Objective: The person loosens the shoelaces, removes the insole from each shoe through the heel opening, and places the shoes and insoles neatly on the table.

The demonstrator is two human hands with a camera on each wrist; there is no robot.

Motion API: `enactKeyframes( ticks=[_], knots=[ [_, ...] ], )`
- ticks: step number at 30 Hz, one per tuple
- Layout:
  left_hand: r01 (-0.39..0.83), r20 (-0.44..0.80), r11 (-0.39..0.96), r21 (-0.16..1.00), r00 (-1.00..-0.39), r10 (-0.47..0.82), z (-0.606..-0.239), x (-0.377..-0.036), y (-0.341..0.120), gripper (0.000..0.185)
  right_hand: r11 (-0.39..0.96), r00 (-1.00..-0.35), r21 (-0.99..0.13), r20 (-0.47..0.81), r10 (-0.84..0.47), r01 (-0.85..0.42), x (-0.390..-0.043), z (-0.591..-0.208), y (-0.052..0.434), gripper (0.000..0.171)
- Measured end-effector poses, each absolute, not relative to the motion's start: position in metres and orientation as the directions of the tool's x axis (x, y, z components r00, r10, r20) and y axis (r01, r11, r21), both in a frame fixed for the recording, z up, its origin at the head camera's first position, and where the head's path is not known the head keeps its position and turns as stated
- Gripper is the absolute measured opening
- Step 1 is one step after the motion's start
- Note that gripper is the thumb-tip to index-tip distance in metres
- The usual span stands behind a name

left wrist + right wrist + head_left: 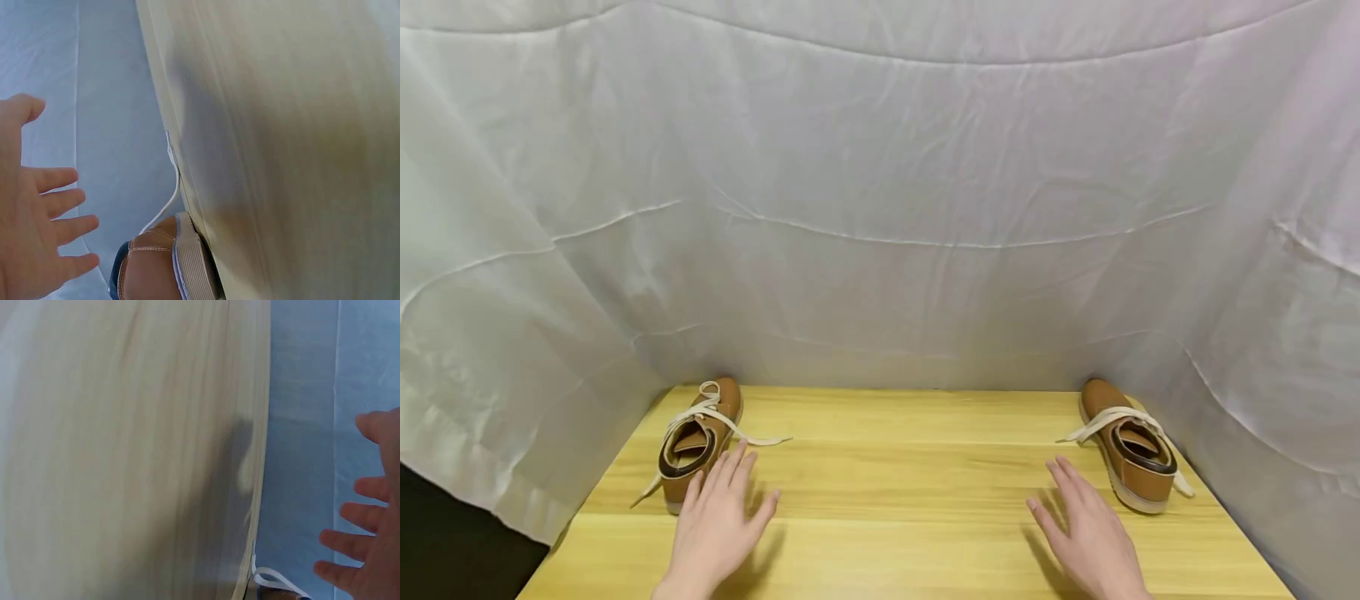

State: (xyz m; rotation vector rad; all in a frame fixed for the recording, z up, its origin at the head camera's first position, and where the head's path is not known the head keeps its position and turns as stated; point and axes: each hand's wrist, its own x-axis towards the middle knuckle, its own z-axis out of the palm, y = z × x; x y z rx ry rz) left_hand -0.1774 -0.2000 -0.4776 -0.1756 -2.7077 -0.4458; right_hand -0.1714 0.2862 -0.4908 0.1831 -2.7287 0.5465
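Note:
A brown shoe with loose cream laces stands at the table's left side, toe toward the back. My left hand hovers just in front of its heel, fingers straight and spread, holding nothing. In the left wrist view the heel of that shoe shows beside the hand. The matching brown shoe stands at the right side, its laces trailing to both sides. Left of its heel, my right hand is held over the table with fingers extended and nothing in them. Only a lace and a sliver of that shoe appear in the right wrist view.
The light wooden table carries both shoes near its side edges. Grey-white cloth hangs behind the table and along both sides. A dark area lies beyond the table's left edge.

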Motion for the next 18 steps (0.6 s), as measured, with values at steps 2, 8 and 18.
enactKeyframes(
  ticks=[2, 8, 18],
  knots=[
    [0.192, 0.443, 0.938, 0.289, -0.895, 0.046, -0.477, -0.178, -0.201, 0.064, 0.903, -0.912, -0.378, 0.409, -0.034, -0.203, -0.172, -0.489, 0.282, 0.066],
    [0.231, 0.577, 0.919, 0.320, -0.816, 0.004, -0.474, -0.179, -0.202, 0.054, 0.851, -0.793, -0.413, 0.609, -0.008, -0.325, -0.176, -0.485, 0.266, 0.056],
    [0.267, 0.715, 0.881, 0.390, -0.691, -0.107, -0.466, -0.184, -0.212, 0.048, 0.714, -0.658, -0.449, 0.753, -0.020, -0.536, -0.196, -0.471, 0.228, 0.048]
  ],
)
